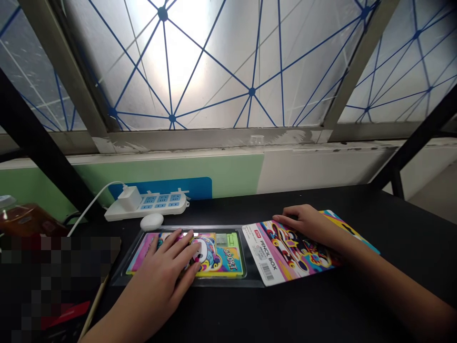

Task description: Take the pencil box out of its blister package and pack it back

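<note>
A colourful pencil box [228, 257], with a cartoon bear and the word SPORT on its lid, lies in a clear plastic tray [252, 280] on the black table [228, 314]. My left hand [167, 267] rests flat across the lid, fingers spread, covering its left and middle part. To the right, a printed card [296, 259] labelled PENCIL BOX overlaps or meets the tray's right end. My right hand [309, 224] lies on the card's upper part with its fingers stretched to the left. Whether the card is joined to the tray, I cannot tell.
Behind the tray stand a white power strip [171, 202] with a charger plug [129, 198] and a white oval object [152, 222]. At far left is a jar of brown liquid [32, 219], above a blurred-out patch. Frosted windows [214, 71] rise behind.
</note>
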Demonstrator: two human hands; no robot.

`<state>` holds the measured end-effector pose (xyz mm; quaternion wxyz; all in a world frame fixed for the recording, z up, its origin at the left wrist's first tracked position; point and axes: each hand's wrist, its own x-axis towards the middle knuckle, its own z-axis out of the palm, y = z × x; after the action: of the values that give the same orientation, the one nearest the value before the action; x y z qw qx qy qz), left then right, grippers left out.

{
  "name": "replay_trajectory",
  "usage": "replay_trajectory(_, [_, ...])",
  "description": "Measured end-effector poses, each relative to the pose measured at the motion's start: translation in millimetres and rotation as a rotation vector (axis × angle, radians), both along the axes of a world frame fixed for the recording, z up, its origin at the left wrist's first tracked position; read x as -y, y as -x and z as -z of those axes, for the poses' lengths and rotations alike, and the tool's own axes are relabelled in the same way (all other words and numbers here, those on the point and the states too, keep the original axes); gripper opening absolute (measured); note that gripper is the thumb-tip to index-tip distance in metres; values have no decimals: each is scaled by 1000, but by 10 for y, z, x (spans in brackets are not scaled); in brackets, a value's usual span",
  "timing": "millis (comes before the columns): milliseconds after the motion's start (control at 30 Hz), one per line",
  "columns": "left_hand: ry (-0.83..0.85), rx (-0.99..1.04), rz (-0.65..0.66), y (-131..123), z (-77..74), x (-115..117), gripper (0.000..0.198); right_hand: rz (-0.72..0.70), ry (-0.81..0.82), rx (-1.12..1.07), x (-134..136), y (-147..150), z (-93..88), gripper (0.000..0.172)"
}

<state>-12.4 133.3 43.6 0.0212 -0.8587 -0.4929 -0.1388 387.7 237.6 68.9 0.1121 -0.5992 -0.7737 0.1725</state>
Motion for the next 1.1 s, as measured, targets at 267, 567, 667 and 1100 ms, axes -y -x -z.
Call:
replay_trajectory(267, [38,32,-15,-35,-27,14,41,4,-116,-12,27,46,-21,52])
replay_trajectory(567, [96,115,-71,-96,26,61,40,54,-149,-17,83,166,32,50])
replay_trajectory(667, [118,172,-73,-153,3,111,40,81,-117,-60,122,232,35,53])
replay_trajectory(1100, [226,1103,-160,-306,-186,344,33,29,-65,-97,241,605,64,56])
